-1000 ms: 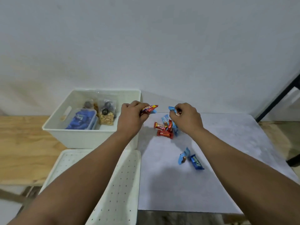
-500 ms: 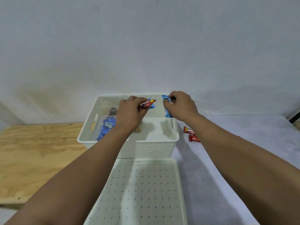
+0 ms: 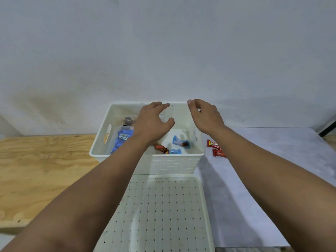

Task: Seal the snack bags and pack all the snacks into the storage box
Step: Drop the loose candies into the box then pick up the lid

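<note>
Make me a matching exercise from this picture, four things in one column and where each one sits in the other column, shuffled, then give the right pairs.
Things
1. large blue snack bag
2. two red candy wrappers
3. white perforated lid
4. small blue candy packet

Places
A. on the grey mat, right of the white storage box
B. inside the box, at its left end
C. flat on the table, in front of the box
D. inside the box, at its right end

Pairs: 1-B, 2-A, 3-C, 4-D
</note>
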